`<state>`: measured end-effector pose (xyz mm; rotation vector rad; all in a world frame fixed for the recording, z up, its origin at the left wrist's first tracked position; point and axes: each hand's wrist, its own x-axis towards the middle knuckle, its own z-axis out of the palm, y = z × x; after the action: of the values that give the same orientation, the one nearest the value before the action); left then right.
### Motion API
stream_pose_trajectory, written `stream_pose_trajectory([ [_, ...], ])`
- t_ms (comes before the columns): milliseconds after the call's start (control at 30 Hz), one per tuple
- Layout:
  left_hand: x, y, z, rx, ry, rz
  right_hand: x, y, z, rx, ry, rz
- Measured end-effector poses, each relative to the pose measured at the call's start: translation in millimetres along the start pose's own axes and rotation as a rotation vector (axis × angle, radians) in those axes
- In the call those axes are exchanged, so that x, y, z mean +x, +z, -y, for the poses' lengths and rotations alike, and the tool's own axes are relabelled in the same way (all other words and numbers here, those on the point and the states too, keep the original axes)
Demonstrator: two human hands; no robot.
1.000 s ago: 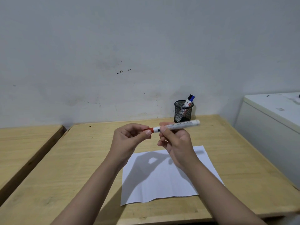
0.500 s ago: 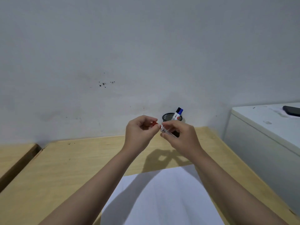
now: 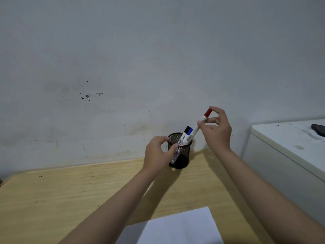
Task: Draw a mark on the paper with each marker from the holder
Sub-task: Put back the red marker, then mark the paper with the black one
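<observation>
1. At the back of the wooden table (image 3: 73, 187), against the wall, your black mesh holder (image 3: 181, 156) stands upright with a black-capped marker (image 3: 185, 133) and a blue-capped marker (image 3: 189, 133) leaning in it.
2. Your right hand (image 3: 217, 132) now pinches the red-capped marker (image 3: 202, 120) between thumb and fingertips, cap end up, tilted, its lower end at the holder's rim beside the other two. Half a second ago both hands held this marker level in front of you, well short of the holder.
3. Your left hand (image 3: 158, 154) has let go of the red marker. Its fingers are curled narrow, and the thumb and forefinger touch the holder's left wall at the rim; whether they truly grip it, you cannot tell from this view.
4. Your view has swung nearer the wall: the holder, hidden behind your hands before, is in plain sight.
5. Only the far corner of the white paper (image 3: 177, 228) shows at the bottom edge, well apart from the holder. No mark shows on that part.
6. On the white cabinet (image 3: 281, 138) to your right lies a dark flat object (image 3: 319, 129).
</observation>
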<state>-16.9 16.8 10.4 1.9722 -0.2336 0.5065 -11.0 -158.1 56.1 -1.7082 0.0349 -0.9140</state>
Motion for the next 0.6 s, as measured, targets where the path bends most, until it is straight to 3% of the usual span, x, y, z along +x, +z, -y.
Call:
stream_pose_trajectory([
  [267, 10.7, 22.7, 10.6, -0.027, 0.016, -0.112, -7.8, 23.4, -30.3, -0.193, 0.081, 0.137],
  [600, 11.1, 24.2, 15.2, -0.051, 0.016, -0.126, 18.1, 41.0, -28.9, -0.686, -0.04, 0.272],
])
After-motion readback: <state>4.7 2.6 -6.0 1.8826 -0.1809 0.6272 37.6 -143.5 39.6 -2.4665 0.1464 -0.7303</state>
